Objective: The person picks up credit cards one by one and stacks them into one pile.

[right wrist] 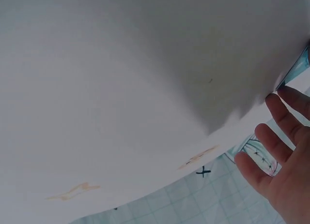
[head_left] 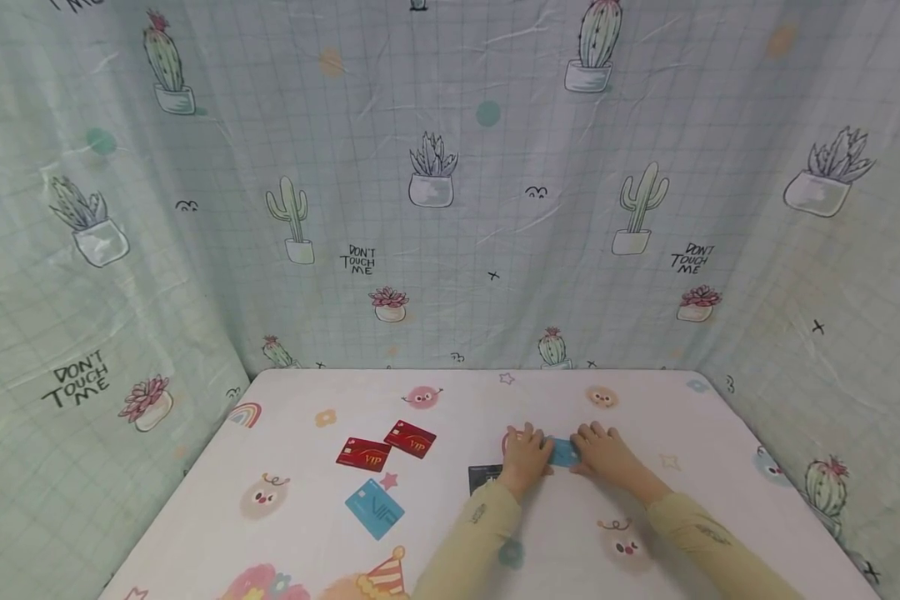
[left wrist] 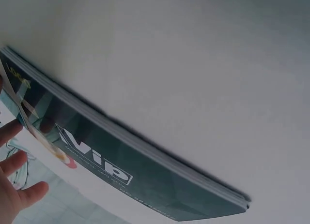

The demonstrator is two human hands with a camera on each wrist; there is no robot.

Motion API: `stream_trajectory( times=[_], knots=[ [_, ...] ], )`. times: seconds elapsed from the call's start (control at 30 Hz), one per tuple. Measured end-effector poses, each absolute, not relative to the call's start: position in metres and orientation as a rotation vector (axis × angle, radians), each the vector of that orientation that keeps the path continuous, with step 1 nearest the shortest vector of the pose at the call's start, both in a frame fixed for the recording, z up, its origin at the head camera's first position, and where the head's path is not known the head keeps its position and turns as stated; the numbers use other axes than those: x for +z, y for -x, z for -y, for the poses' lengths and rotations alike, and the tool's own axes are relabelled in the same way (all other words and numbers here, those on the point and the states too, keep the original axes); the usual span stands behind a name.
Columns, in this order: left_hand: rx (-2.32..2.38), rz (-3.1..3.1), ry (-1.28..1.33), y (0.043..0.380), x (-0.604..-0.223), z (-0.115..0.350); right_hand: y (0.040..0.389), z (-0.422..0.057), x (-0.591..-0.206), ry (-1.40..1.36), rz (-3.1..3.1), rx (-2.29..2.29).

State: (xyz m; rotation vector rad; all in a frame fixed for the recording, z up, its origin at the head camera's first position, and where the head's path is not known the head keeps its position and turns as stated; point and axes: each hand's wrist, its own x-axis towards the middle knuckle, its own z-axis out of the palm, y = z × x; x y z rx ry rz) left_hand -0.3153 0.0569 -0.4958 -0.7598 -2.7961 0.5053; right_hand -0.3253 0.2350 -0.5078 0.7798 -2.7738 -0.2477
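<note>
I've got a blue card (head_left: 563, 452) on the table (head_left: 562, 537), left hand (head_left: 526, 460) and right hand (head_left: 609, 458) at opposite ends. Fingers look loosely spread; can't tell from here if either's actually pinching it. Black card stack (left wrist: 160, 180) beside the left, second blue card (head_left: 376, 509) and two red cards (head_left: 364, 454) farther left.

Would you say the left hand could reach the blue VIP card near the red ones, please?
Probably yes: the blue VIP card lies uncovered, and only the low dark stack lies between it and the left hand, which is at another blue card.
</note>
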Motion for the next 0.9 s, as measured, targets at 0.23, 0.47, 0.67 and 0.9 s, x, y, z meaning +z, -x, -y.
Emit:
stream_trajectory(
  times=[0.23, 0.47, 0.67, 0.9],
  knots=[
    [0.515, 2.756, 0.772, 0.319, -0.501, -0.055, 0.331, -0.235, -0.51, -0.795, 2.827, -0.207],
    [0.452, 2.782, 0.781, 0.322, -0.505, -0.054, 0.337, -0.233, -0.504, -0.802, 2.941, -0.106],
    [0.424, 2.798, 0.758, 0.321, -0.504, -0.054, 0.345, -0.236, -0.505, -0.845, 2.982, -0.028],
    [0.42, 2.84, 0.702, 0.319, -0.503, -0.056, 0.345, -0.229, -0.494, -0.762, 3.136, 0.048]
  ],
)
